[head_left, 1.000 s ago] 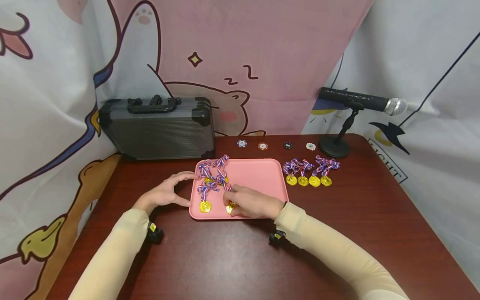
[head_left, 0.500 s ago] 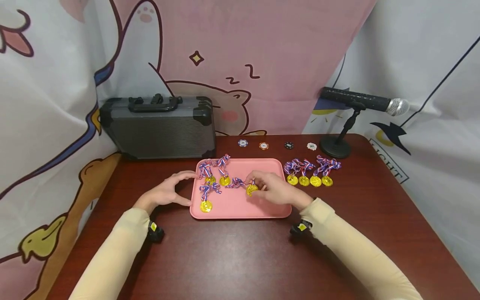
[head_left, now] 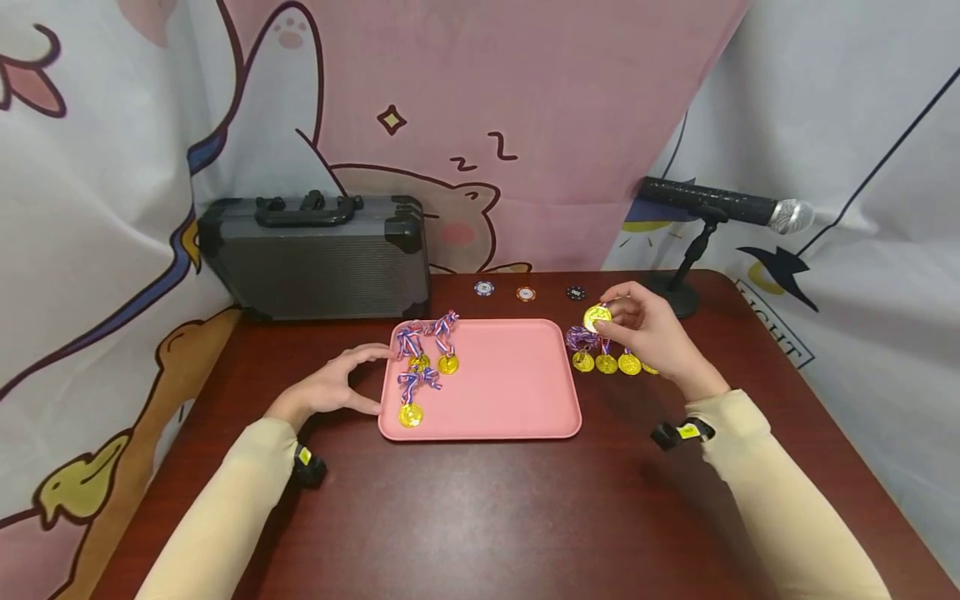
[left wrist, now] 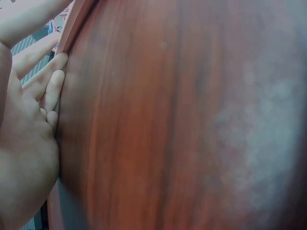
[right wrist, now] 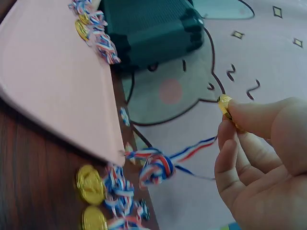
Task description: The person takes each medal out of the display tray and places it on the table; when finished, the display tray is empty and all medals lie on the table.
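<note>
My right hand (head_left: 637, 327) pinches a gold medal (head_left: 597, 317) by its rim and holds it above the row of medals (head_left: 606, 362) lying right of the pink tray (head_left: 510, 392). In the right wrist view the medal (right wrist: 224, 106) sits between thumb and fingers, its striped ribbon (right wrist: 158, 165) hanging below. Three medals (head_left: 423, 367) with ribbons lie in the tray's left part. My left hand (head_left: 337, 383) rests open on the table, fingers (left wrist: 45, 81) against the tray's left edge (left wrist: 72, 24).
A grey hard case (head_left: 315, 254) stands behind the tray at the left. Several poker chips (head_left: 525, 292) lie along the table's back edge. A microphone on a stand (head_left: 697, 242) stands at the back right. Cartoon-printed curtains hang behind.
My right hand picked a medal from the tray and carried it right and back, over the row of medals beside the tray. The left hand stayed put.
</note>
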`<state>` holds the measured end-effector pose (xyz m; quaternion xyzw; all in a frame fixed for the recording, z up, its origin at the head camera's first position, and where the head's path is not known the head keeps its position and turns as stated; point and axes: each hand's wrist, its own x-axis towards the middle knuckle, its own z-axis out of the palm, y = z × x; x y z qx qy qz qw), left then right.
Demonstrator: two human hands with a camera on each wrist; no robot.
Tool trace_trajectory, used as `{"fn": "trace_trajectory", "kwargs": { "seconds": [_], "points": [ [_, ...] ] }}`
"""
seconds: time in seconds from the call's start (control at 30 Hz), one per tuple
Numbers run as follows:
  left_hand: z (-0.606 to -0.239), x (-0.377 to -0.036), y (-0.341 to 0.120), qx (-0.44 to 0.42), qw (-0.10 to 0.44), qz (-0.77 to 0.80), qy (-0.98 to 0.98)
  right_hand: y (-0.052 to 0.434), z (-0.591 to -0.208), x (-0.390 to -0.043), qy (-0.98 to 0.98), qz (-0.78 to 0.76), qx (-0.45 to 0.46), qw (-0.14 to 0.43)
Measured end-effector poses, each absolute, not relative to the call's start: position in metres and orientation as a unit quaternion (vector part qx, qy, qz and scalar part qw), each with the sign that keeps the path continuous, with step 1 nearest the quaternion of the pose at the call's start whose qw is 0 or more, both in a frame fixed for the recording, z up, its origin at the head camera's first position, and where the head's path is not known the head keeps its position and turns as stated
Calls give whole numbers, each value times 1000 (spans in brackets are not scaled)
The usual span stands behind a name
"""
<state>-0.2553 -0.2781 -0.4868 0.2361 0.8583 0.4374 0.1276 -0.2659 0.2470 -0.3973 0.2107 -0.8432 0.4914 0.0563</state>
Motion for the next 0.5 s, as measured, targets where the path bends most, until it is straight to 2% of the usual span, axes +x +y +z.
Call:
{"fn": "trace_trajectory", "kwargs": {
  "seconds": [0.2, 0.5],
  "points": [
    [-487, -254, -277, 230, 132, 437, 859, 267, -419, -255, -852, 482, 204, 24],
    [-487, -255, -278, 239, 127, 440, 856, 270, -469, -240, -863, 426, 272, 2]
  ]
}}
